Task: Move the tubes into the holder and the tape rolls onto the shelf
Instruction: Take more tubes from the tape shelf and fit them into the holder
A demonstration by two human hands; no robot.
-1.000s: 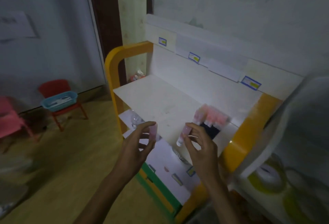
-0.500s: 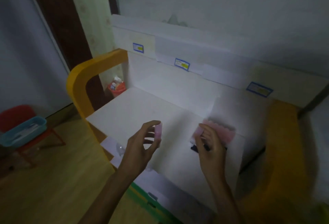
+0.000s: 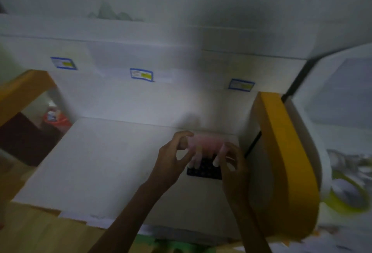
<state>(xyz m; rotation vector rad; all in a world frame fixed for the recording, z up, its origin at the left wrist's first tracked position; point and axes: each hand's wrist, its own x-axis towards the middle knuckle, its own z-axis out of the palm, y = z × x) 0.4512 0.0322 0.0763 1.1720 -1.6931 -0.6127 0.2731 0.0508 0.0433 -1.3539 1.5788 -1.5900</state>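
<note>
Both arms reach forward, left hand (image 3: 171, 162) and right hand (image 3: 231, 164) seemingly curled.

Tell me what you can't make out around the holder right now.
- Head view: pink tubes smeared by motion blur; count unreadable.
- Black holder: right part hidden behind right hand.
- Left hand: grip on a tube unclear.
- Blue-edged labels: text too blurred.

- No text, number or brand can be read; the picture is dim and blurred.
- Three blue-bordered labels (image 3: 141, 74) with yellow patches are stuck on the shelf's white back panel (image 3: 181, 100); their print is illegible.
</note>
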